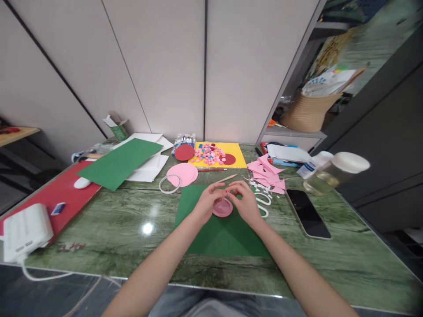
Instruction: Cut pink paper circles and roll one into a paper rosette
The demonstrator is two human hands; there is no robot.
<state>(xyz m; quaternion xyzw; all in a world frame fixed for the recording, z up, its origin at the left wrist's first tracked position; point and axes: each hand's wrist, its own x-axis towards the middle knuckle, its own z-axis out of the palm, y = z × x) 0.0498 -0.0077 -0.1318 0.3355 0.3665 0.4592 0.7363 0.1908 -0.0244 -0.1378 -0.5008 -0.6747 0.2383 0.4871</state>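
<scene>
Both of my hands meet over a green paper sheet (218, 233) lying in the middle of the table. My left hand (209, 201) and my right hand (245, 200) have their fingers curled and pinched together on a small pink paper disc (222, 208) held just above the sheet. Behind them lie larger pink paper circles (183, 174), a dark red circle (184, 152) and a yellow sheet (234, 150) carrying a heap of small pink pieces (209, 153).
Pink paper offcuts (266, 172) and white scraps (262, 198) lie to the right, then a black phone (307, 213) and a jar with a white lid (333, 172). At left are green (120, 163), white and red (62, 193) sheets, a white ring (169, 183) and a white power bank (24, 231).
</scene>
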